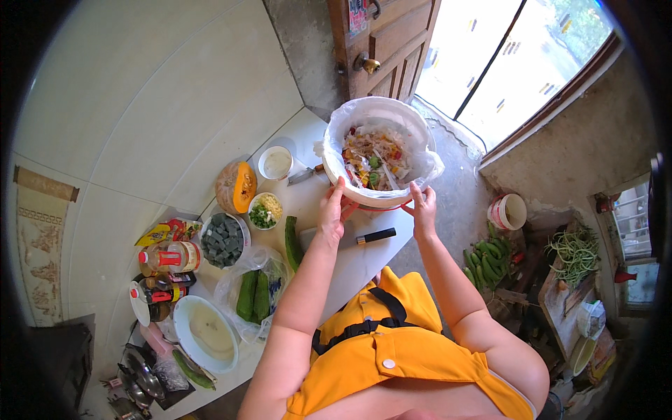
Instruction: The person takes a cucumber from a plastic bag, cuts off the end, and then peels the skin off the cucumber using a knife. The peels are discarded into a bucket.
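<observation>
A white plastic bucket (362, 198) lined with a thin clear plastic bag (341, 123) is between my hands, over the table's end. Food scraps and crumpled wrapping (378, 152) lie inside it. My left hand (333, 212) grips the near-left rim, thumb on top. My right hand (424, 210) has the near-right rim, its thumb against the bag's edge. Just below the bucket, a cleaver with a black handle (376, 235) rests on the white table (362, 268); my left forearm covers part of its blade. Beside it lies a green zucchini (292, 241).
Left on the table are a cut pumpkin (236, 186), a bowl of dark cubes (223, 240), bagged zucchini (253, 295), a basin (206, 333) and an oil bottle (170, 257). A small knife (302, 176) lies near the bucket. Green bananas (488, 260) lie right, below an open door (388, 47).
</observation>
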### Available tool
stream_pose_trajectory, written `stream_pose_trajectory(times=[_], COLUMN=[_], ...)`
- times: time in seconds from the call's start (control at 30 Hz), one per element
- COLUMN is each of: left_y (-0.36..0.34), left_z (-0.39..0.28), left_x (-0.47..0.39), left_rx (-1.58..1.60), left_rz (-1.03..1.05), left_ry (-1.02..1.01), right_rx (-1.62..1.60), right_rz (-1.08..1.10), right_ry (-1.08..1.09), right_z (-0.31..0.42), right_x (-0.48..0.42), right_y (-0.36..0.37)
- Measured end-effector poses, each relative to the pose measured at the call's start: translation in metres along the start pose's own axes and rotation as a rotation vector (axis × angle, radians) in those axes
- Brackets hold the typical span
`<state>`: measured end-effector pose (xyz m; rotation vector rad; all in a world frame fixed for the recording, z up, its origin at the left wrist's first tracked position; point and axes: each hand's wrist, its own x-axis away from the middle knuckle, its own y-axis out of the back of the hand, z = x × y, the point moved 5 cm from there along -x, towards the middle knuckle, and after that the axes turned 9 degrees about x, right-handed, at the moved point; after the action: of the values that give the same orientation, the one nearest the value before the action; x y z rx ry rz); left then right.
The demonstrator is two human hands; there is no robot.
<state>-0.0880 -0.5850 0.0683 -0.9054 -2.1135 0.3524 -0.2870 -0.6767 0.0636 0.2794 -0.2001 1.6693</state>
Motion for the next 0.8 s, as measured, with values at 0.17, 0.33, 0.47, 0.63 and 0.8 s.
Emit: stream_pose_trajectory(times=[0.17, 0.33, 0.47, 0.63, 0.8], left_y=[0.002, 0.017, 0.058, 0.159, 0.192], left_z=[-0.001, -0.003, -0.003, 0.001, 0.024], left_x=[0.006, 0.013, 0.019, 0.016, 0.033], left_rx=[-0.086, -0.062, -0.019, -0.876, -1.475], left_rz=[-0.006, -0.043, -0.168, -0.475, -0.623], left_ry=[-0.012, -0.085, -0.157, -0.704, -0.61], right_rx=[0.014, -0.154, -0.053, 0.377, 1.23], right_rz=[-0.019, -0.188, -0.202, 0.028, 0.408], right_ry=[0.023, 0.072, 0.0, 0.162, 0.501], right_z=[-0.014, -0.018, -0.063, -0.122, -0.132], right_x=[0.001, 0.015, 0.013, 0.019, 0.048], right_y=[0.007, 0.011, 0.009, -0.025, -0.066])
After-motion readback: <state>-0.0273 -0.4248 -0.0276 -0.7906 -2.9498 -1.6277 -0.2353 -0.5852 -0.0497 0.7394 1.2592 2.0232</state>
